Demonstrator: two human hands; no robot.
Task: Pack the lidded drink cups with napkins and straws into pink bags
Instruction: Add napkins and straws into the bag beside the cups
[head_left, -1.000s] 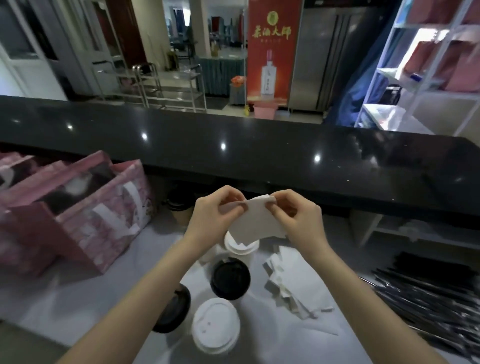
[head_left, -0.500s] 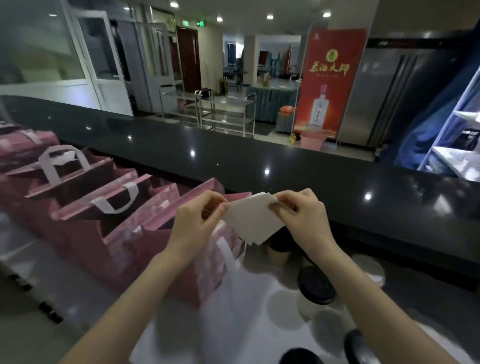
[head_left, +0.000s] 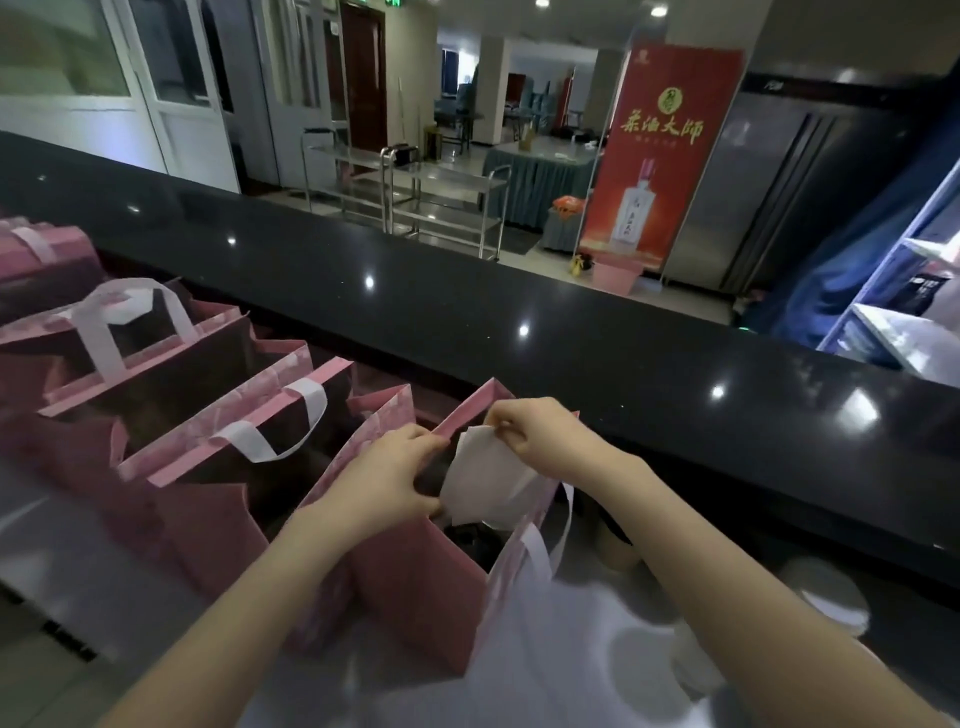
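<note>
**Napkin goes to the bag**

Head view: We have turned left since a second ago. Back then we held the napkin (head_left: 485, 480) over the cups and the napkin pile. Now it hangs in the open mouth of the nearest pink bag (head_left: 415, 577). Half a second ago it was just on its way there, above the bags.

Our right hand (head_left: 540, 439) pinches the top of the napkin, fingers (head_left: 498, 423) pressed shut on it. Our left hand (head_left: 387, 480) is at the bag's left rim, and its fingers touch the low edge of the napkin. We think they grip the napkin too, maybe with the rim, but we cannot be sure.

Something dark sits down in the bag. It may be a cup lid, but it is too dim to tell.

So the napkin step for this bag looks almost done. We judge the next thing is to let go and then fetch a straw.

More pink bags (head_left: 218, 431) stand open to the left on the desk (head_left: 561, 649). A cup (head_left: 615, 540) stands just right of our bag, by the black counter (head_left: 623, 374).

Far off, a red banner (head_left: 662, 156) shows a white bottle and big gold Chinese words. They are too blurry for us to read for sure.
</note>
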